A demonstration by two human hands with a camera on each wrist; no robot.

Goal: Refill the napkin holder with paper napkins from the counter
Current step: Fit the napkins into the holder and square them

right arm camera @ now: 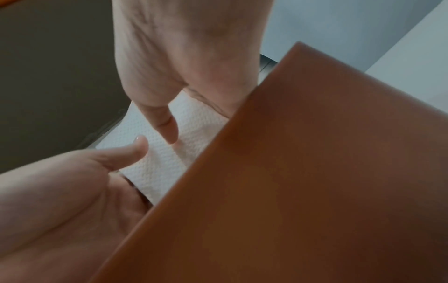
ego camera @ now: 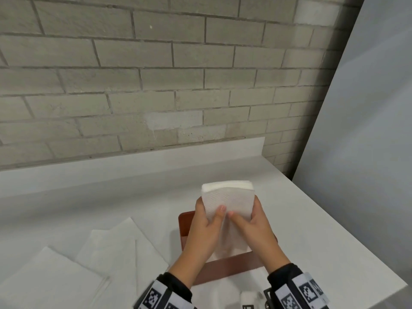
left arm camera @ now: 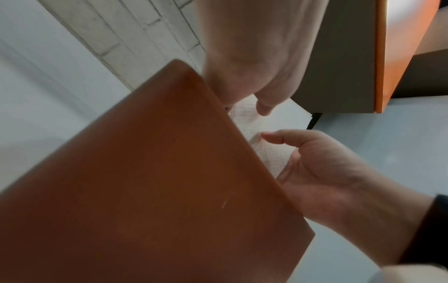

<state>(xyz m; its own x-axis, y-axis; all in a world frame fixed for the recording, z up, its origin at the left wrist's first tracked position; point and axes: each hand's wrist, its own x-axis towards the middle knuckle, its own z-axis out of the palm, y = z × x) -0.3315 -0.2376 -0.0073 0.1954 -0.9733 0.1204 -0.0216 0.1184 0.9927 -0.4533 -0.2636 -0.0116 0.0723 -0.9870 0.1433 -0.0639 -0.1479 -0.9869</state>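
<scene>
A thick stack of white napkins [ego camera: 227,197] stands upright over the brown napkin holder [ego camera: 225,267]. My left hand [ego camera: 208,216] grips its left side, thumb on the front face. Opposite it, my right hand [ego camera: 252,219] grips the right side the same way. The stack's lower end dips between the holder's walls, behind my hands. The left wrist view has the holder wall [left arm camera: 157,181] close up, the napkins [left arm camera: 261,153] behind it, and both thumbs on the paper. Through the right wrist camera I see the napkins [right arm camera: 157,157] beside the holder [right arm camera: 315,172].
Several loose white napkins [ego camera: 111,248] lie spread on the white counter [ego camera: 133,186] left of the holder. A grey brick wall [ego camera: 156,85] backs the counter. The counter's right edge [ego camera: 347,233] runs diagonally beside a pale wall panel.
</scene>
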